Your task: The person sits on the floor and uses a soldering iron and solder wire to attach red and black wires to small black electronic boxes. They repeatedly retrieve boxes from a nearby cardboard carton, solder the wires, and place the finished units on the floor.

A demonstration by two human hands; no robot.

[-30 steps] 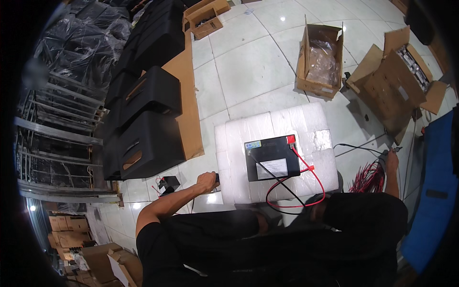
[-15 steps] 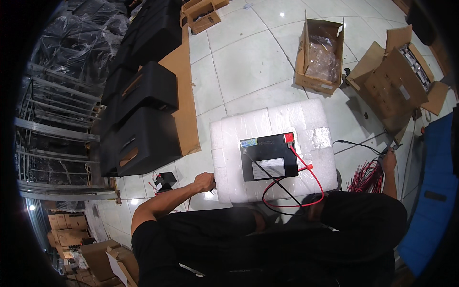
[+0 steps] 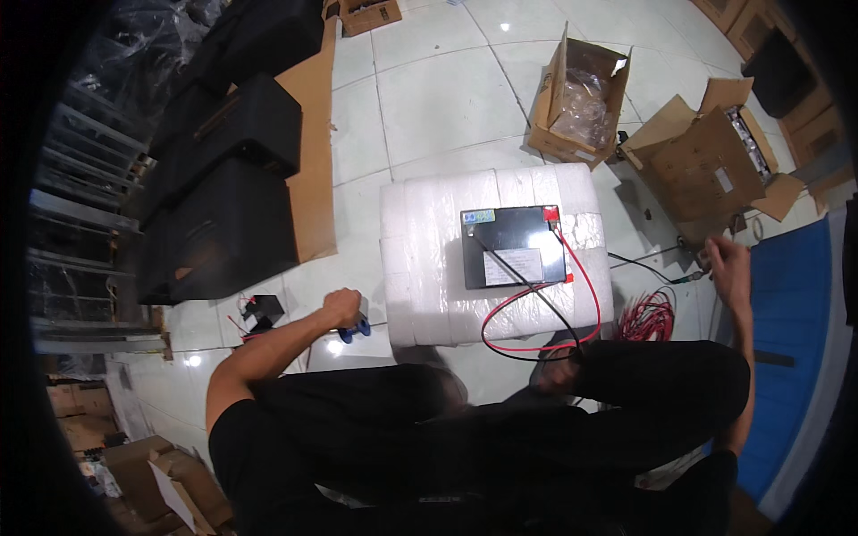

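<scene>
My left hand (image 3: 341, 307) is closed on a blue object (image 3: 356, 328) low beside the white foam block (image 3: 411, 259). On the block lies a black battery (image 3: 500, 241) with a red and a black lead looping toward my legs. At the right, my right hand (image 3: 726, 272) is raised with curled fingers; what is in them is too small to make out. Just left of it, a black cable ends in a small green-and-dark tool (image 3: 685, 278). A bundle of red wires (image 3: 645, 317) lies on the tiles below.
Black cases (image 3: 232, 223) line cardboard on the left beside metal frames (image 3: 89, 232). A small battery (image 3: 264, 310) sits near them. Open cartons (image 3: 550, 125) (image 3: 679, 165) stand behind the block. A blue mat (image 3: 786, 295) lies at the far right.
The view has shifted, so the scene sits higher and further left. My right hand has risen from the cable tool, which stays lower left of it. More of the blue object under my left hand shows.
</scene>
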